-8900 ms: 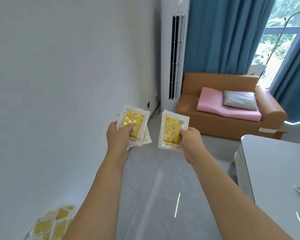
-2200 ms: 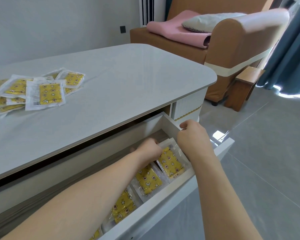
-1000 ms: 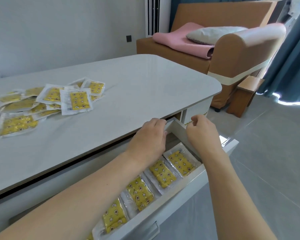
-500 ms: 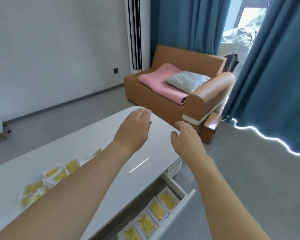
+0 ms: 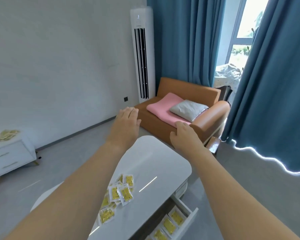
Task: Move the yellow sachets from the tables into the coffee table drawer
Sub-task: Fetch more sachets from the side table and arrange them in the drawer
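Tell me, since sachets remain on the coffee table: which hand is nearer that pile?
Left, as far as one view shows. The left hand is raised beyond the sachet pile, its forearm passing over it; the right hand is raised further right, towards the sofa.

We no longer hold any sachets: nine seconds ago each hand pinched yellow packets in front of the wall, and a second ago both hands were at the drawer (image 5: 185, 215), while now the left hand (image 5: 126, 122) and the right hand (image 5: 184, 134) float empty and flat-fingered high above the tabletop (image 5: 156, 163). Our view lifts from the drawer to the room, so the pile of yellow sachets (image 5: 118, 196) on the tabletop now sits low between our forearms and the row of sachets in the drawer (image 5: 170, 224) slides to the bottom edge. A white side cabinet (image 5: 10, 158) with more sachets on top comes into view at the left.
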Available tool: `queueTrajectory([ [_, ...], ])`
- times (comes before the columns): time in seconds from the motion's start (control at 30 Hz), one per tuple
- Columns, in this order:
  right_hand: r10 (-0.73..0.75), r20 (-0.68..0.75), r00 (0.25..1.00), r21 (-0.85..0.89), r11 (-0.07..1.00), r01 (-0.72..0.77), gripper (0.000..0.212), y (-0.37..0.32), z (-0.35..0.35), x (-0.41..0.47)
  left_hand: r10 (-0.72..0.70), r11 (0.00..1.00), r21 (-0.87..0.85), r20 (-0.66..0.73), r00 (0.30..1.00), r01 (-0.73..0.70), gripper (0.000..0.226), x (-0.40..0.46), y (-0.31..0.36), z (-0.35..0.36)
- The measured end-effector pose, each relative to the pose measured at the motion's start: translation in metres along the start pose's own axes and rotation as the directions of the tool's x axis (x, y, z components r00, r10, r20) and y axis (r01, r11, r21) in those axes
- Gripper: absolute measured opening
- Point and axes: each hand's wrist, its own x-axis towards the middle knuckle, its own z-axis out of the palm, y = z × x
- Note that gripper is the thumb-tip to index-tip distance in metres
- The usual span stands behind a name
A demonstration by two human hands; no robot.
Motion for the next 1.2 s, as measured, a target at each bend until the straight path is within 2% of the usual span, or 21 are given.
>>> queueTrajectory([
  [0.13,-0.046,0.027,0.999,-0.012,0.999,0.046,0.014,-0.028,0.004,-0.008,-0.021,1.0,0.011,0.003,1.0,0.021,0.039,-0.012,-0.025,-0.019],
  [0.3,-0.093,0.033,0.995,-0.012,0.996,0.093,0.034,-0.091,0.021,-0.013,-0.059,0.998,0.01,-0.014,0.998,0.059,0.043,-0.022,-0.081,-0.049],
  [0.47,-0.111,0.006,0.994,0.01,0.994,0.111,0.028,-0.178,0.073,-0.023,-0.02,1.0,-0.014,-0.043,0.999,0.019,0.041,-0.045,-0.173,-0.088],
  [0.63,-0.094,-0.016,0.995,0.017,0.995,0.095,0.042,-0.28,0.112,-0.038,0.035,0.998,-0.042,-0.049,0.998,-0.037,0.04,-0.073,-0.276,-0.141],
  [0.8,-0.13,-0.07,0.989,0.034,0.991,0.132,0.045,-0.356,0.134,-0.045,0.004,1.0,-0.02,-0.054,0.999,-0.005,0.042,-0.084,-0.347,-0.185],
  [0.9,-0.176,-0.046,0.983,0.037,0.983,0.178,0.048,-0.391,0.156,-0.039,0.003,1.0,-0.007,-0.085,0.996,-0.003,0.04,-0.094,-0.381,-0.201],
  [1.03,-0.202,-0.024,0.979,0.032,0.979,0.203,0.049,-0.437,0.2,-0.029,-0.066,0.998,0.003,-0.082,0.994,0.067,0.042,-0.112,-0.436,-0.211],
  [1.2,-0.225,0.001,0.974,-0.002,0.974,0.225,0.049,-0.518,0.257,-0.004,-0.076,0.997,0.026,-0.079,0.994,0.078,0.044,-0.117,-0.541,-0.229],
])
